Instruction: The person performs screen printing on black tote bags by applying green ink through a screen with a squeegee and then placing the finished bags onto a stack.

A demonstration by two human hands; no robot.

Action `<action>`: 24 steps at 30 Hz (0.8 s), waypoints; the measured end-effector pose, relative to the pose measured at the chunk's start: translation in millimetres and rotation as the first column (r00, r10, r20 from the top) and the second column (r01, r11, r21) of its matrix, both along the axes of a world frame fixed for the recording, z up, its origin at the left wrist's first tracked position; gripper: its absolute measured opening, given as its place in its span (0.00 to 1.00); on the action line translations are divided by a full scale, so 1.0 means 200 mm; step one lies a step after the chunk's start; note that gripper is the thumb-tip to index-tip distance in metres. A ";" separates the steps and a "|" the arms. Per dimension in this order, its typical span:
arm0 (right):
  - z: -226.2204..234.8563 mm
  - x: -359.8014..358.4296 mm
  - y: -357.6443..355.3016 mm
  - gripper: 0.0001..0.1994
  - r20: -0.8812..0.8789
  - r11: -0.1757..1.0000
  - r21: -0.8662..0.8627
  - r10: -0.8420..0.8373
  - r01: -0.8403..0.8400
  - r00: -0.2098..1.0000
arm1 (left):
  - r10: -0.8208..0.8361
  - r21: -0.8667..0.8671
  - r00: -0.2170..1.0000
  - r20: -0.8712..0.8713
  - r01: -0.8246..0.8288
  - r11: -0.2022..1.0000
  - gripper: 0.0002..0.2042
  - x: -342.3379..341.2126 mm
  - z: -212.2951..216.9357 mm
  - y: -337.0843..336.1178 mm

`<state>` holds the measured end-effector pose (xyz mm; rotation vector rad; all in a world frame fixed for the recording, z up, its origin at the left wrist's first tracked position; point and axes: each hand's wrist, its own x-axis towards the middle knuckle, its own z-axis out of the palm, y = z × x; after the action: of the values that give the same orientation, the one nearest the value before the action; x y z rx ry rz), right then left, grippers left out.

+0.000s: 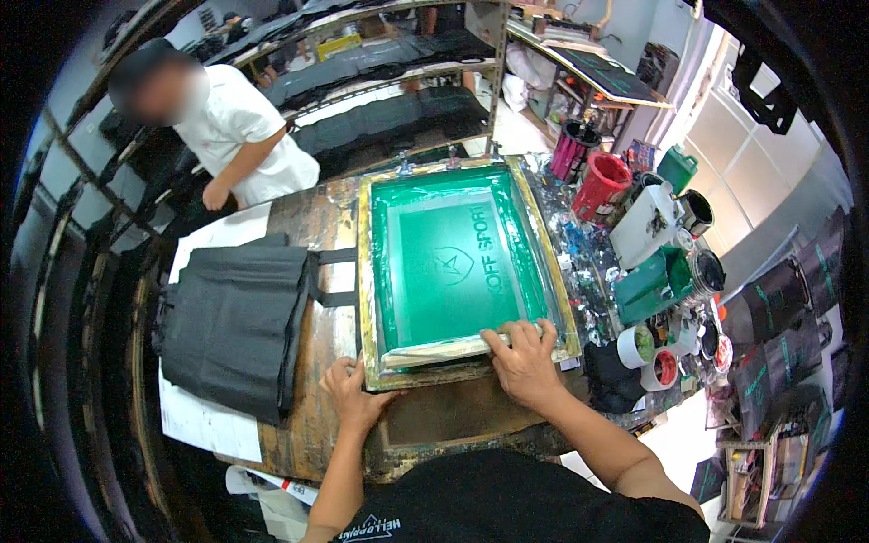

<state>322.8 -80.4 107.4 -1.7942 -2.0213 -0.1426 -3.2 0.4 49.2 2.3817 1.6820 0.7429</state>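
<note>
So we've got the screen frame (457, 271) lying flat in the middle of the worktop (317, 425). Our left hand (353, 394) sits at its near left corner, our right hand (520, 357) on the squeegee (434, 348) along the near edge. Left of the frame lies a stack of fabric bags (235, 326) on paper sheets (204, 421). Right of it, ink tubs (602, 185) and cups (638, 346) crowd together. Behind, racks (389, 100); another person (235, 136) stands back left.

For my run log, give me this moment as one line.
left hand: on screen-printing frame near corner | right hand: gripping squeegee at near edge | black bags: stacked left
</note>
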 end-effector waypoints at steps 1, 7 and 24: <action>0.03 0.00 0.00 0.26 0.005 1.000 -0.009 0.007 -0.007 1.000 | 0.055 -0.008 0.998 0.021 -0.054 0.998 0.40 0.01 0.02 -0.01; 0.28 -0.01 0.05 0.25 0.001 0.998 0.056 0.023 -0.023 1.000 | 0.123 -0.025 0.904 0.410 -0.124 0.992 0.41 -0.05 -0.14 -0.02; 1.18 0.16 0.69 0.29 0.143 0.844 0.534 -0.027 -0.054 0.989 | 0.010 -0.030 0.945 0.327 0.000 1.000 0.49 0.29 0.42 0.31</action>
<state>355.1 58.3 343.2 -1.4367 -1.8368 -0.7785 54.9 62.4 132.7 2.0906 1.5488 1.0398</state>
